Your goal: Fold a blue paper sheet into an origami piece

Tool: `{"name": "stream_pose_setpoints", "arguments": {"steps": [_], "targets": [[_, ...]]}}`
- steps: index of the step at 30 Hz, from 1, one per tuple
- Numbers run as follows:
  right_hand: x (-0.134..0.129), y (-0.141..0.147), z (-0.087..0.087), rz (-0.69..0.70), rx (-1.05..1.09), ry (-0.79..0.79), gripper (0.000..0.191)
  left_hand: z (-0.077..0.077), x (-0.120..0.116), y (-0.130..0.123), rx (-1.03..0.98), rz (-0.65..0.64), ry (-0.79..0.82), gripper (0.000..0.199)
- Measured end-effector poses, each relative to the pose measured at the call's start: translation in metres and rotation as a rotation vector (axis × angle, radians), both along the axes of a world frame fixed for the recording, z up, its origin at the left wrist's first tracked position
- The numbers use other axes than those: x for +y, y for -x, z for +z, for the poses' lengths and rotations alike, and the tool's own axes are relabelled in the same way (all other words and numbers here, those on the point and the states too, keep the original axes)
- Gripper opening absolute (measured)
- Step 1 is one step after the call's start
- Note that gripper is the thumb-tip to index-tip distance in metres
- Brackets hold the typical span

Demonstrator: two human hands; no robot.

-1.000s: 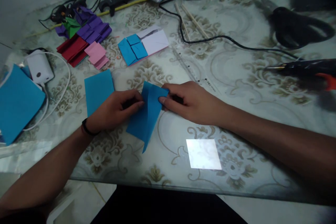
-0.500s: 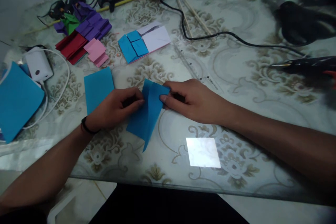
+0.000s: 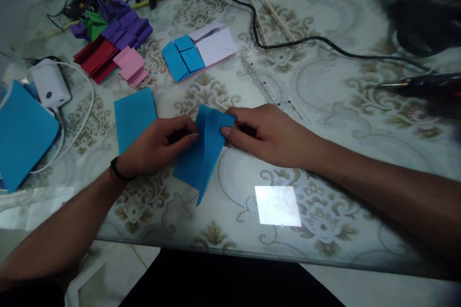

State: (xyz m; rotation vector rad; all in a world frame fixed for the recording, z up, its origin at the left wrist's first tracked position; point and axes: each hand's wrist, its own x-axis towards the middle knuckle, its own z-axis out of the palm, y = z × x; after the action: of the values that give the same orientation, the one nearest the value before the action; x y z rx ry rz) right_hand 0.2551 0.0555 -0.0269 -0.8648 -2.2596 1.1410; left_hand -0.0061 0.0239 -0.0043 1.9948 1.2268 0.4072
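Observation:
Between my two hands is a sheet of blue paper [image 3: 207,141] with a crease running down it; its lower tip points toward the table's front edge. My left hand [image 3: 162,144], with a dark band at the wrist, pinches the paper's left edge between thumb and fingers. On the opposite side my right hand [image 3: 262,134] grips the upper right corner, thumb on top. A second blue paper piece [image 3: 134,117] lies flat on the table, partly covered by my left hand and wrist.
Folded paper pieces in purple [image 3: 129,31], red [image 3: 96,60] and pink [image 3: 131,67] lie at the back left. A blue and white folded piece [image 3: 185,60] is behind my hands. A clear ruler [image 3: 264,84], black cable [image 3: 317,38] and soldering iron [image 3: 421,84] lie rightward.
My view has shifted slightly, so the table things sit a little higher. Both hands keep their hold on the blue paper, which has barely moved.

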Motion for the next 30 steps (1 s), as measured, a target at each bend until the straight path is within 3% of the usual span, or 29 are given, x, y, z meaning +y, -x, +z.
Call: {"name": "stream_pose_setpoints", "arguments": {"steps": [19,30], "targets": [[-0.0009,-0.0012,-0.0040,-0.017,0.004,0.011,0.030,-0.0007,0.0006,-0.0010,-0.050,-0.025,-0.016,0.023],[-0.0017,-0.0020,-0.0005,-0.020,-0.028,0.000,0.028,-0.0015,0.0004,-0.0005,-0.004,0.022,0.028,0.026]]}}
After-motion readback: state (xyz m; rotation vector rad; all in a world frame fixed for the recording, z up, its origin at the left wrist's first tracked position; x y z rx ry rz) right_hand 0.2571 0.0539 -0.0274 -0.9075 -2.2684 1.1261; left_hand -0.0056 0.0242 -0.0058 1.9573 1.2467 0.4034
